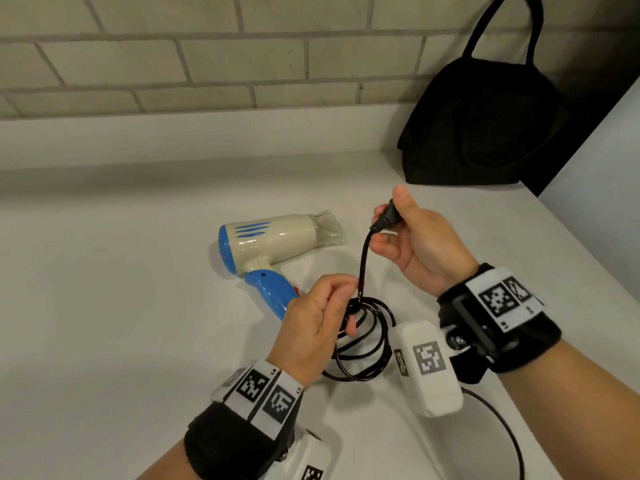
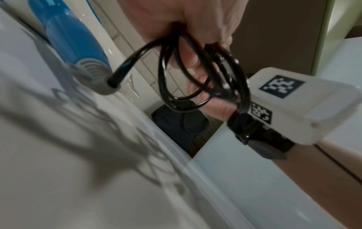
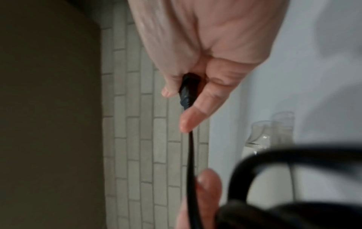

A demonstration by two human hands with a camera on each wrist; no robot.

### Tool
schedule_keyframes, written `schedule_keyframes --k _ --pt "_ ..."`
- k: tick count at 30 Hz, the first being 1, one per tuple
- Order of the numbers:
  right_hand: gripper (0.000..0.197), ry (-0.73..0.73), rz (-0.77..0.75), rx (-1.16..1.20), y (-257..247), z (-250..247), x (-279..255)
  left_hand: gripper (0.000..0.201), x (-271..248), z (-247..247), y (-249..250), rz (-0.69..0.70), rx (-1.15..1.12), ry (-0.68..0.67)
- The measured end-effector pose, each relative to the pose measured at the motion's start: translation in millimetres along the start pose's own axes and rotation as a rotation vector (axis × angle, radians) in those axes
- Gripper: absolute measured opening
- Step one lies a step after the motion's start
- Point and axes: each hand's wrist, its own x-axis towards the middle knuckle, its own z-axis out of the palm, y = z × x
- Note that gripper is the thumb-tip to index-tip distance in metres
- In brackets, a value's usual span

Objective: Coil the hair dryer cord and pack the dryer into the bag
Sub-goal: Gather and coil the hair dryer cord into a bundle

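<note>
A cream and blue hair dryer [image 1: 266, 247] lies on its side on the white counter [image 1: 121, 289], its blue handle [image 2: 70, 35] pointing toward me. Its black cord [image 1: 367, 341] hangs in several loops from my left hand [image 1: 322, 313], whose fingers grip the bundle [image 2: 199, 74] just above the counter. My right hand [image 1: 412, 233] is raised a little higher and pinches the black plug [image 1: 388, 216] between thumb and fingers [image 3: 195, 111]. A short stretch of cord [image 3: 191, 162] runs taut from the plug down to the coil. The black bag [image 1: 481, 123] stands at the back right against the wall.
A tiled wall [image 1: 207, 53] runs along the back of the counter. The counter's right edge [image 1: 588, 251] slants down past the bag. A thin dark cable [image 1: 502, 427] from the wrist gear loops over the counter near my right forearm.
</note>
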Motion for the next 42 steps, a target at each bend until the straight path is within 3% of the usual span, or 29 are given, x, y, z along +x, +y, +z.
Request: schedule_keyframes --k 4,9,11,15,19,22,25,30,31,33,36,38,42 --pt "0.028 0.064 0.188 0.043 19.4 -4.5 7.8 0.006 -2.0 1.5 1.1 -0.028 0.016 -0.131" --pt "0.025 -0.024 0.376 -0.161 40.9 -9.0 3.6 0.036 -4.2 2.8 2.5 -0.088 -0.035 -0.188" --pt "0.029 -0.121 0.414 -0.241 50.9 -9.4 -1.0 0.042 -3.1 1.9 1.1 -0.085 -0.035 -0.158" --pt "0.014 -0.256 0.44 -0.184 65.2 -5.3 -13.7 0.048 2.7 -2.3 3.0 -0.129 -0.101 -0.033" --pt "0.025 -0.385 0.456 -0.173 73.2 -3.5 -22.3 0.032 9.7 -11.4 2.3 -0.219 -0.222 0.105" --pt "0.058 -0.392 0.483 -0.227 76.8 -3.7 -26.2 0.026 11.7 -18.8 -0.1 -0.233 -0.257 0.169" --pt "0.077 -0.442 0.463 -0.249 75.4 -2.6 -30.6 0.027 9.7 -18.9 -1.6 -0.264 -0.244 0.173" --pt "0.065 -0.517 0.33 -0.436 66.2 -1.2 -38.9 0.033 8.2 -19.8 -7.6 -0.276 -0.209 0.156" --pt "0.054 -0.509 0.3 -0.483 64.6 -0.9 -39.6 0.033 8.0 -20.2 -8.5 -0.279 -0.193 0.147" --pt "0.026 -0.446 0.238 -0.509 62.9 0.3 -39.7 0.032 6.3 -19.6 -9.8 -0.278 -0.168 0.131" --pt "0.007 -0.324 0.172 -0.455 66.9 0.9 -40.9 0.032 4.7 -15.5 -10.1 -0.268 -0.148 0.113" --pt "0.02 -0.264 0.126 -0.428 71.2 1.3 -43.2 0.034 4.0 -12.1 -10.0 -0.241 -0.133 0.128" --pt "0.024 -0.154 0.097 -0.398 78.7 2.6 -45.3 0.039 2.3 -6.2 -7.1 -0.17 -0.078 0.218"
